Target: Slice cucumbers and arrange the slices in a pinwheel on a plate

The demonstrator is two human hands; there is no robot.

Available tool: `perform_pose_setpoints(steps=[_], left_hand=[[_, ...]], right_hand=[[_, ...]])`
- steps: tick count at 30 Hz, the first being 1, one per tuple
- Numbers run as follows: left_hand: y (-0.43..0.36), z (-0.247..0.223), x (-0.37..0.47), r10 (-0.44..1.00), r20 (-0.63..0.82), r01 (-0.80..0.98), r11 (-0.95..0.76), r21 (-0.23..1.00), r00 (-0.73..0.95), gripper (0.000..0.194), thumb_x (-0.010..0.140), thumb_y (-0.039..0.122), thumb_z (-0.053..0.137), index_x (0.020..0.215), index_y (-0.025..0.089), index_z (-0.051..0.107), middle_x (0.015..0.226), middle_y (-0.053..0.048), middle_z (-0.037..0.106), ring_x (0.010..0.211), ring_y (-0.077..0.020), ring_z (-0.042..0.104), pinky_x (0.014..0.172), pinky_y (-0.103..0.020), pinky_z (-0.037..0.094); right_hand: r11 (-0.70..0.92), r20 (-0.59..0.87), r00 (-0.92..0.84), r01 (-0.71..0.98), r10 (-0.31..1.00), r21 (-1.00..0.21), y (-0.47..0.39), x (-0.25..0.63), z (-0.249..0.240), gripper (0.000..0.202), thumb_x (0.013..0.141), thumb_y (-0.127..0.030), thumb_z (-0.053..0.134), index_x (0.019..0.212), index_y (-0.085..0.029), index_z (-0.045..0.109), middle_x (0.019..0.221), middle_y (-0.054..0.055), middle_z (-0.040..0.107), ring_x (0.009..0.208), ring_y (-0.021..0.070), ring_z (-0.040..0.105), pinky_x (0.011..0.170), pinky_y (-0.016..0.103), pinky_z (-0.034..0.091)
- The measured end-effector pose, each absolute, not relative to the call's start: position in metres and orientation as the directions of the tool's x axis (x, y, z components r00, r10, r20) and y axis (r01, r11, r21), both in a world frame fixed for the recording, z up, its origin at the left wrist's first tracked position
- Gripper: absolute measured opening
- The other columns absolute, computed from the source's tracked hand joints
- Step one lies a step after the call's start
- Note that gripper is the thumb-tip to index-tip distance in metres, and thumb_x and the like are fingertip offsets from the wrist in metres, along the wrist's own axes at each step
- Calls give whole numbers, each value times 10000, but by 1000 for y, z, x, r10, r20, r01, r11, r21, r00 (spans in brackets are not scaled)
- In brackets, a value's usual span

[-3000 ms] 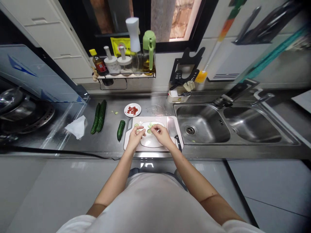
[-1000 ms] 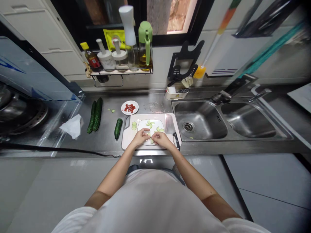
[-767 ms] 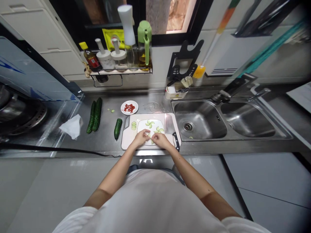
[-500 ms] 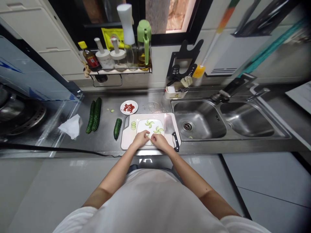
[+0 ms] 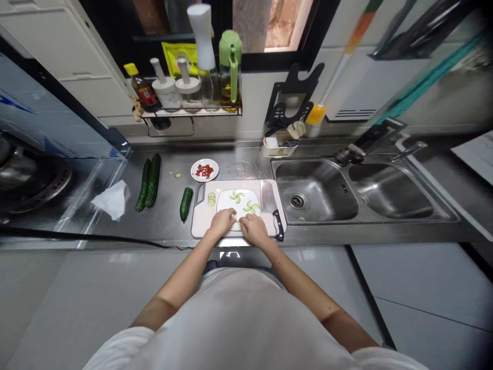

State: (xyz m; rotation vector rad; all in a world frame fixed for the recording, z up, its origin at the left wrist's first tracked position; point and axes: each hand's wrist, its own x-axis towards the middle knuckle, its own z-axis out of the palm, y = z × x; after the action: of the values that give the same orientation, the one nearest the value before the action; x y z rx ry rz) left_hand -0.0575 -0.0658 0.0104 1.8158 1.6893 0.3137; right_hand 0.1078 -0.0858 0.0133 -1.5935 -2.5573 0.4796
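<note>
A white square plate [image 5: 227,198] lies on the pale cutting board [image 5: 202,223]. Cucumber slices [image 5: 236,196] form a pinwheel near the plate's far edge, and a second pinwheel of slices [image 5: 251,207] sits at its right. Over the plate's near side, my left hand [image 5: 222,222] has its fingers closed at a cucumber slice. Close beside it, my right hand [image 5: 254,229] is bent with fingertips together on another slice, partly hidden by the fingers. A short row of slices [image 5: 211,199] rests on the board, left of the plate. The kitchen knife [image 5: 267,196] lies along the board's right side.
A cut cucumber [image 5: 186,204] and two whole cucumbers [image 5: 153,182] lie to the left. Behind the board stands a small dish [image 5: 193,175] of chopped red pieces. The double sink [image 5: 318,190] is right; a bottle rack [image 5: 192,114] hangs above the counter.
My right hand has turned and shifted slightly right and down over the plate's near side. My left hand stays almost in place. The finished-looking pinwheels and the knife have not moved.
</note>
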Motion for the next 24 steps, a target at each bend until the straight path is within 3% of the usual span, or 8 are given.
perform_pose_setpoints(steps=[7,24], left_hand=[[-66,14,-54,948,-265,869,-21,494,174,290,853,203,567,1132,215,645,1004,-55,695,970,-198,613,835,-280,430],[-66,12,-56,942,-276,881,-41,471,191,294,865,226,550,1147,234,630,1038,-49,681,994,-198,605,854,-292,433]], right_hand=[[417,-112,-451,877,885,-237,-92,108,11,271,967,-292,421,1036,-176,656,1008,101,602,967,226,481,795,322,277],[439,-41,-453,880,891,-184,-95,103,-2,268,964,-289,408,981,-161,644,957,101,581,916,223,448,752,321,245]])
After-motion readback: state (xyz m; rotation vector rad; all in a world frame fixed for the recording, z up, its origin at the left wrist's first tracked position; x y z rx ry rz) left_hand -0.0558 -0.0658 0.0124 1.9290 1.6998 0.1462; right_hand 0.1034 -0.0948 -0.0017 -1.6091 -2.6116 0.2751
